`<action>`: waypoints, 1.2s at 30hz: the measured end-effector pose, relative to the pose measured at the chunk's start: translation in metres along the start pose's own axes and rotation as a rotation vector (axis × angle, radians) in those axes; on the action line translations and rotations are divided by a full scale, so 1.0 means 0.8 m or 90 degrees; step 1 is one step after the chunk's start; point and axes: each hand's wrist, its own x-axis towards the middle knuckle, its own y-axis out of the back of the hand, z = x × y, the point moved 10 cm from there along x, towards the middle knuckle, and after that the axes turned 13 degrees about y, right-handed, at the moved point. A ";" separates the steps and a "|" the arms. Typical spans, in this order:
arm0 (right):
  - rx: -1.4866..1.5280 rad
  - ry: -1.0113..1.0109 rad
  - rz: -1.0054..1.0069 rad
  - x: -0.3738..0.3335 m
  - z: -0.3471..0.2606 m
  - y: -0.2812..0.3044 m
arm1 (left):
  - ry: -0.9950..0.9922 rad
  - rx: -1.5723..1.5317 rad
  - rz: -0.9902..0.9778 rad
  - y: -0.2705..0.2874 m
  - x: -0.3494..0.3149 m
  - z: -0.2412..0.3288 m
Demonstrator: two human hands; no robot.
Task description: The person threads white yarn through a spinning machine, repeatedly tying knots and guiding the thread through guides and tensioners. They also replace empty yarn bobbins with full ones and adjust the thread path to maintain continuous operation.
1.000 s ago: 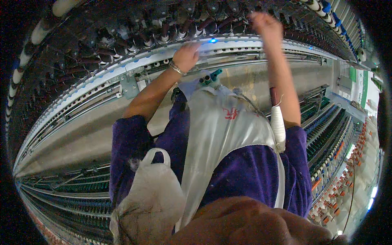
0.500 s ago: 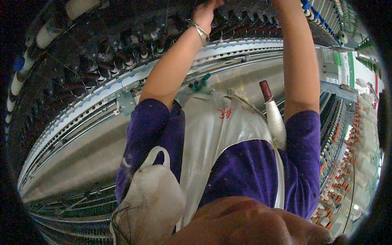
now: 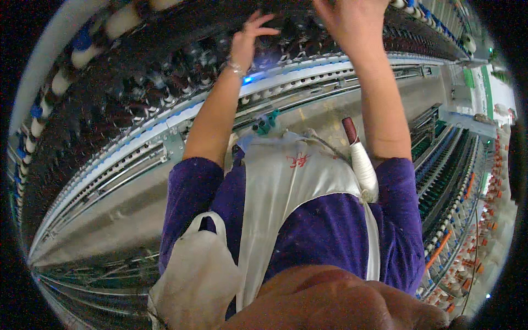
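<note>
My left hand [image 3: 250, 41] is raised over the dark row of spindles [image 3: 181, 77] on a long spinning frame. Its fingers are spread and nothing shows in them. My right hand [image 3: 355, 27] reaches up at the top edge, its thumb held apart; the other fingertips are cut off, so a grip cannot be made out. A bobbin of white yarn [image 3: 364, 173] on a brown tube is tucked at the side of my white apron [image 3: 275, 181], near my right upper arm. Green tube-like pieces [image 3: 265, 124] stick out at the apron's front edge.
A white rail [image 3: 126, 137] curves along the frame below the spindles, a small blue light [image 3: 248, 80] on it. White rolls [image 3: 60, 82] line the upper left. A pale cloth bag [image 3: 198, 269] hangs at my left. Another machine [image 3: 445, 170] stands at the right.
My left hand has moved down and left, and its spread fingers now show. My right arm has come lower and leftward, bringing the hand into view. The blue light now shows beside my left wrist.
</note>
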 end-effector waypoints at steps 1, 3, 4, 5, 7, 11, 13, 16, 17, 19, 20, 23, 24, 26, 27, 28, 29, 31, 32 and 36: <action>0.031 -0.032 -0.006 -0.031 0.015 0.001 | -0.026 0.000 0.015 0.001 -0.001 0.001; 0.005 -0.050 -0.016 -0.098 0.043 0.008 | 0.059 -0.270 0.026 0.007 0.001 -0.023; -0.003 -0.056 0.056 -0.128 0.066 0.015 | 0.077 -0.379 0.049 0.012 0.002 -0.029; 0.052 -0.220 -0.121 -0.191 0.100 -0.013 | 0.103 -0.464 0.080 0.015 0.000 -0.037; 0.037 -0.288 -0.117 -0.288 0.142 0.003 | 0.176 -0.453 0.171 0.023 -0.001 -0.048; 0.124 -0.405 -0.191 -0.479 0.203 0.019 | 0.236 -0.289 0.300 0.040 0.003 -0.035; 0.173 -0.516 -0.218 -0.566 0.239 0.035 | 0.270 -0.322 0.377 0.043 -0.008 -0.039; 0.185 -0.616 -0.112 -0.650 0.292 0.081 | 0.274 -0.096 0.684 0.043 -0.066 -0.033; 0.199 -0.646 -0.114 -0.673 0.307 0.090 | 0.233 -0.033 0.730 0.022 -0.079 -0.027; 0.232 -0.715 -0.120 -0.721 0.348 0.108 | 0.184 0.217 0.786 -0.052 -0.087 -0.004; 0.247 -0.701 -0.086 -0.728 0.364 0.116 | 0.165 0.202 0.745 -0.098 -0.080 -0.012; 0.364 -0.698 -0.028 -0.752 0.402 0.116 | 0.241 0.080 0.461 -0.286 0.002 -0.045; 0.439 -0.682 -0.021 -0.755 0.409 0.107 | 0.240 0.041 0.397 -0.355 0.039 -0.044; 0.605 -0.611 -0.014 -0.753 0.419 0.089 | 0.146 -0.005 0.232 -0.497 0.120 -0.005; 0.693 -0.552 -0.019 -0.751 0.423 0.084 | 0.114 -0.080 0.173 -0.563 0.165 0.018; 0.763 -0.537 -0.049 -0.758 0.429 0.079 | 0.055 -0.113 0.126 -0.622 0.212 0.052; 0.827 -0.512 -0.082 -0.766 0.439 0.075 | 0.011 -0.116 0.055 -0.685 0.263 0.089; 0.897 -0.520 -0.133 -0.793 0.464 0.080 | -0.029 -0.155 -0.039 -0.796 0.368 0.159; 0.884 -0.544 -0.144 -0.813 0.490 0.089 | -0.039 -0.237 -0.128 -0.857 0.419 0.194; 0.948 -0.730 -0.013 -0.893 0.591 0.111 | 0.180 -0.161 -0.168 -1.028 0.602 0.241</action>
